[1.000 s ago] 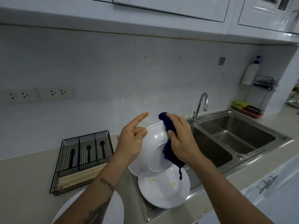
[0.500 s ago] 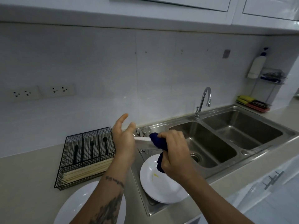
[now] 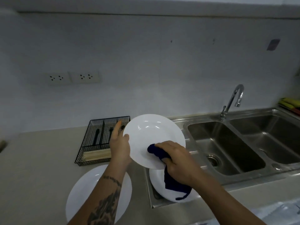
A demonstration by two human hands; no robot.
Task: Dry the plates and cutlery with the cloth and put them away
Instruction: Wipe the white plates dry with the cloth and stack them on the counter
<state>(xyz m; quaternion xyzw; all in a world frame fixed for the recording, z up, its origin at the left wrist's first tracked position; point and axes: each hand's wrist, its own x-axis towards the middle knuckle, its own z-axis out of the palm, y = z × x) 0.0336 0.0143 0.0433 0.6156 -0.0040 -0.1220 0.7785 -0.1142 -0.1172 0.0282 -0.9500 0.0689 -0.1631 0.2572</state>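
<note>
Plate position is what differs most from half a second ago: the held white plate (image 3: 151,135), then seen edge-on and nearly level, is now tilted up so that its concave face is shown to the camera. It is gripped at its left rim by the left hand (image 3: 121,146), thumb laid on the front and index finger stretched up behind. The dark blue cloth (image 3: 159,153), earlier bunched at the plate's edge, is now pressed against the lower part of the plate's face by the right hand (image 3: 177,161), whose fingers are curled round it; a tail of cloth is left hanging down below the wrist.

A second white plate (image 3: 159,187) is seen in the drainer section of the steel sink unit (image 3: 178,124), under the hanging cloth, and a third white plate (image 3: 81,192) is lain flat on the beige counter (image 3: 37,159), partly hidden by the left forearm. Three plates are thus counted.

A black wire cutlery tray (image 3: 97,140) is stood on the counter just left of the held plate. Black-handled utensils are held in its rear compartments, at least three, the exact count being obscured by the left hand; pale chopsticks (image 3: 96,155) are lain in the front compartment. Two basins are seen in the sink, with one tap (image 3: 233,99) behind them, and two socket plates (image 3: 73,77) are set in the wall.
</note>
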